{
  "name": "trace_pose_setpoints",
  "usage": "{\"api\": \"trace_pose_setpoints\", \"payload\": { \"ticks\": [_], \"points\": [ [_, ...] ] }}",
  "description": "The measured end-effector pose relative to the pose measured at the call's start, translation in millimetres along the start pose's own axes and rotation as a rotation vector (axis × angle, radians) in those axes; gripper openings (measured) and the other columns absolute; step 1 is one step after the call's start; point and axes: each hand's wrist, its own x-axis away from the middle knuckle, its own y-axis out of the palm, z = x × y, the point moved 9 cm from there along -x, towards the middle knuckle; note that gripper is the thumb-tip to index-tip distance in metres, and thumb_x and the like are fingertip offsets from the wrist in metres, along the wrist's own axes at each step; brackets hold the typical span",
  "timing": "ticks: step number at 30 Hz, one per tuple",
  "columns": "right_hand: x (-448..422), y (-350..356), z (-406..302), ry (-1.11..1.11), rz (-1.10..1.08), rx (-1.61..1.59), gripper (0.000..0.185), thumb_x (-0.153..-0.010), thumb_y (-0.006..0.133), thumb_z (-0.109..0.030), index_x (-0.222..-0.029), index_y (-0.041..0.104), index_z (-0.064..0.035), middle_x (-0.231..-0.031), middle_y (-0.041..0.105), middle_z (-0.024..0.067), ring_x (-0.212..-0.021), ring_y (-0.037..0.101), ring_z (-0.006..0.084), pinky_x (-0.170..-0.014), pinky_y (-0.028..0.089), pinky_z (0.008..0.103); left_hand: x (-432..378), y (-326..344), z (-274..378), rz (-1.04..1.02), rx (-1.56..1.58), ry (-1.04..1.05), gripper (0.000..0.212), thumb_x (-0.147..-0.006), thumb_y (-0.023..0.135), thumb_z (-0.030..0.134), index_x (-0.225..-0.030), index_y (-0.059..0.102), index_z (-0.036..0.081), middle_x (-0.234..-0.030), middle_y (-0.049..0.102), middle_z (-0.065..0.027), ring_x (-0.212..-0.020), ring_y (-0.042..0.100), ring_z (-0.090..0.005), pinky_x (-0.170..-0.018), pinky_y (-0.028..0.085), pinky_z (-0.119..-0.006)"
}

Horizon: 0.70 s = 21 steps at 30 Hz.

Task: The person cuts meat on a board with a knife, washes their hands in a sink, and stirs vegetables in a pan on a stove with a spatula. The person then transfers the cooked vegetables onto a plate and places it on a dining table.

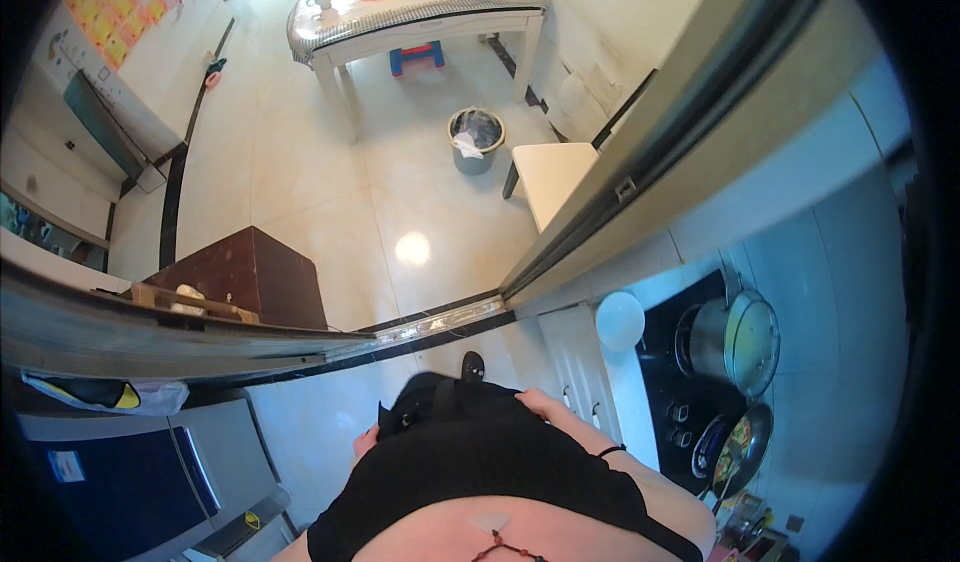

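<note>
My left hand [365,440] hangs low beside my black clothing, partly hidden by it; its fingers cannot be made out. At the other side, my right hand [537,403] rests against the edge of the black clothing, its fingertips partly hidden. To the right of it is a gas stove [660,382] with a lidded steel pot [709,337] and a wok [761,442] of cooked food. A pale round bowl or plate [620,321] stands on the counter edge near the stove.
A sliding door's floor track [442,325] crosses ahead. Beyond it are a dark red cabinet [289,281] at left, a lined trash bin [474,161], a chair [555,176] and a covered dining table [420,11] with dishes. A blue-and-red stool [417,57] is under the table.
</note>
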Motion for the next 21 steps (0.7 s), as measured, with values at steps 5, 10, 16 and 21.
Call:
{"api": "trace_pose_setpoints", "payload": {
  "ticks": [5,10,16,21],
  "points": [
    [6.6,-66.0,-85.3,-0.113,0.347,0.451,0.044,-0.079,0.063,-0.035,-0.093,0.069,0.0063,-0.093,0.066,0.0273,-0.092,0.064,0.0420,-0.082,0.050,0.0451,1.7,-6.5,140.8,0.158,-0.033,-0.011,0.034,-0.076,0.074,0.026,-0.071,0.065,-0.006,-0.057,0.058,-0.0077,-0.057,0.049,-0.0119,-0.055,0.042,-0.034],
    [-9.8,-102.1,-146.9,-0.009,0.314,0.407,0.051,-0.077,0.064,-0.041,-0.091,0.069,0.0067,-0.096,0.065,0.0289,-0.095,0.063,0.0429,-0.083,0.049,0.0458,-78.0,11.2,217.1,0.113,-0.030,0.159,0.026,-0.072,0.070,0.015,-0.062,0.058,-0.005,-0.053,0.051,-0.0044,-0.055,0.042,-0.0110,-0.052,0.038,-0.035],
    [-50.6,-147.6,-239.8,0.054,0.338,0.311,0.059,-0.077,0.065,-0.051,-0.082,0.069,0.0077,-0.086,0.066,0.0277,-0.086,0.065,0.0415,-0.078,0.051,0.0446,-213.6,25.1,333.9,0.137,0.002,0.229,0.024,-0.071,0.069,0.015,-0.064,0.057,-0.004,-0.054,0.052,-0.0015,-0.056,0.046,-0.0087,-0.053,0.041,-0.033],
    [-53.7,-186.9,-366.6,0.108,0.386,0.357,0.059,-0.079,0.062,-0.051,-0.085,0.069,0.0067,-0.090,0.066,0.0289,-0.089,0.065,0.0399,-0.080,0.051,0.0452,-309.4,18.4,423.8,0.065,-0.013,0.064,0.027,-0.070,0.068,0.020,-0.063,0.058,-0.004,-0.054,0.054,-0.0040,-0.055,0.046,-0.0113,-0.055,0.041,-0.034]
  ]
}}
